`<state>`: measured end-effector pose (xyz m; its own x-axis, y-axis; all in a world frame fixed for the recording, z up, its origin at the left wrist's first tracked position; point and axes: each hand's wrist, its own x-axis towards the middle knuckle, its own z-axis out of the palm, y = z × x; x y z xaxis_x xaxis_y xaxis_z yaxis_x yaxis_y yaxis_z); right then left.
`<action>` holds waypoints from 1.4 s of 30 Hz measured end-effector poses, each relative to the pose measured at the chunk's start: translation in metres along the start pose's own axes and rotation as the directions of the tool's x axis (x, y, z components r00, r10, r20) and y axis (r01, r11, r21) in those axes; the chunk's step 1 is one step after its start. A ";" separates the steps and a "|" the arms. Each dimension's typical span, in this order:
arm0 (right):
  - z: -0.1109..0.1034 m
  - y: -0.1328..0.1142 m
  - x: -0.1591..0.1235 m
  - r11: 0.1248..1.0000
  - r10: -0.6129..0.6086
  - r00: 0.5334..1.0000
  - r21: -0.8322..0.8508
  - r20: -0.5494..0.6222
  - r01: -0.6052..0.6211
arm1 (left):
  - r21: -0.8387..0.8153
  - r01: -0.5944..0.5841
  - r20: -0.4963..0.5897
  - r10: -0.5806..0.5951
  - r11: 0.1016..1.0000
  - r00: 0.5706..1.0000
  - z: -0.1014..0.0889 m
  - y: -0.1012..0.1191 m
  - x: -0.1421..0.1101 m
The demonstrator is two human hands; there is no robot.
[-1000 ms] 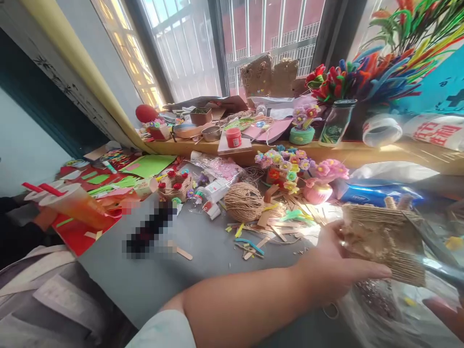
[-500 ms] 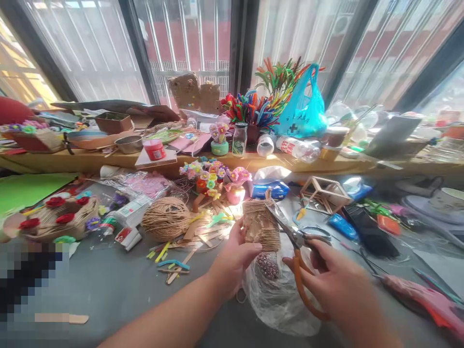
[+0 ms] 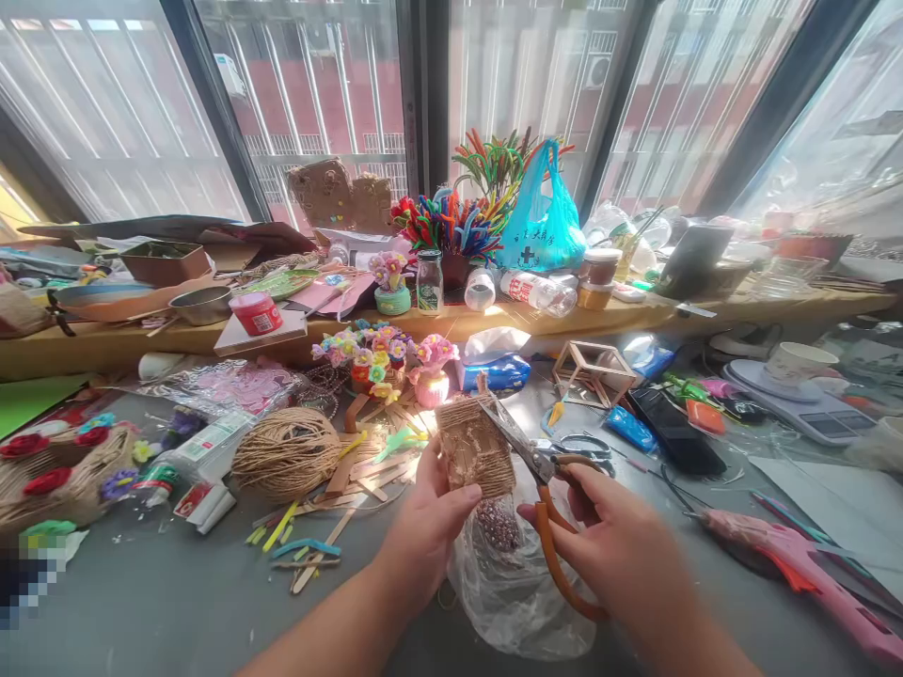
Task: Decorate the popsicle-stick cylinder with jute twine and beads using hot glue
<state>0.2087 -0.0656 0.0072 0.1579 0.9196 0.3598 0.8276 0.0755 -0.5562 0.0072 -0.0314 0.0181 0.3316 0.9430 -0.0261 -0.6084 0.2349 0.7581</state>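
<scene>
My left hand grips a small brown piece wrapped in twine, with the thumb on its near edge. Orange-handled scissors are in my right hand, fingers through the handle loops. Their blades point up and left, lying against the top right of the wrapped piece; whether they are cutting anything cannot be made out. Under both hands lies a clear plastic bag, holding dark speckled material. To the left rests a ball of twine beside loose wooden sticks.
A pink glue gun lies at the right, near a black phone and a kitchen scale. Behind stand small flower pots and a blue tissue pack. A crowded shelf holds a turquoise bag and a glass jar.
The view has swung right, so the surroundings sit further left. Both hands keep hold of the wrapped piece and the scissors, with little change between them.
</scene>
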 end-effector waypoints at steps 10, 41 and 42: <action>-0.001 -0.003 0.001 0.998 -0.004 1.000 0.065 0.015 0.003 | 0.000 -0.012 0.041 0.012 1.000 0.999 -0.008 -0.009 0.004; 0.003 0.002 0.004 0.997 -0.002 1.000 0.072 -0.004 0.002 | 0.000 -0.010 -0.022 0.010 1.000 1.000 -0.006 -0.011 0.003; 0.003 0.003 0.004 0.997 0.003 1.000 0.071 0.002 -0.003 | -0.001 -0.009 -0.023 0.009 1.000 1.000 -0.006 -0.011 0.003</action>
<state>0.2096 -0.0607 0.0046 0.1592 0.9208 0.3561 0.7870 0.0995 -0.6089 0.0112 -0.0294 0.0056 0.3096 0.9503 -0.0341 -0.6118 0.2265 0.7579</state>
